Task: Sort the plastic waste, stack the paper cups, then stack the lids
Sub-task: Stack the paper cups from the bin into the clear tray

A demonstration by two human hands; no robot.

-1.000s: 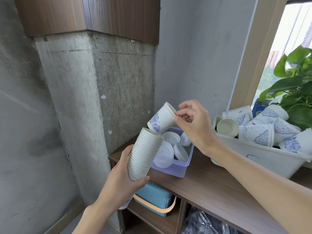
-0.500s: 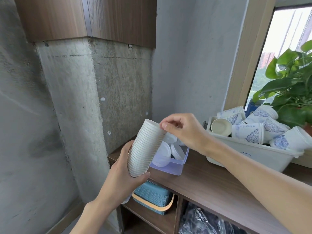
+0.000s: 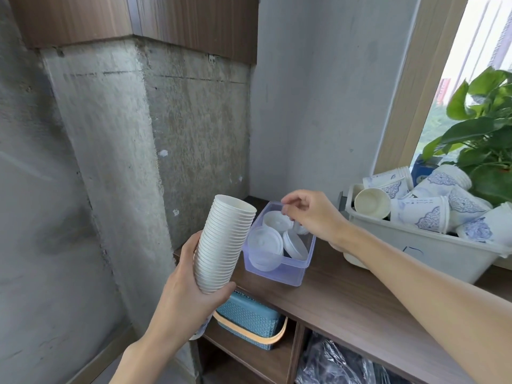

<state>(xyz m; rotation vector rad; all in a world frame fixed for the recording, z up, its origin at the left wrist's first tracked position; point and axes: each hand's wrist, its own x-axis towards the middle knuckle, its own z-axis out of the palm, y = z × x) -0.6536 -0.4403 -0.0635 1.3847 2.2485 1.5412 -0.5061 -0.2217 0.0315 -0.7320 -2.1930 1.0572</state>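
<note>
Wood-grain surface (image 3: pixel 346 297) is running along a concrete corner, with a shelf below it carrying a blue basket (image 3: pixel 249 318). Nearest, at the left, the left hand (image 3: pixel 188 297) is gripping the low end of a tall cup stack (image 3: pixel 225 242), fingers wrapped round it. The stack's long axis is leaning up and a little to the right, with its open mouth at the top.

Just beyond, a clear lid box (image 3: pixel 277 270) is sitting on the surface with loose lids (image 3: pixel 266 242) inside. The right hand (image 3: pixel 313 214) is hovering over the box's far end, fingers curled inward, apparently holding nothing.

Farther right, a white bin (image 3: pixel 415 252) is holding the unstacked cups (image 3: pixel 421 214), lying on their sides in a jumble, in front of a plant (image 3: pixel 484 139). The bin lies to the right of both hands, and the right hand is the nearer one. A reach to the right is probably coming, then a carry to the stack's mouth on the left.
</note>
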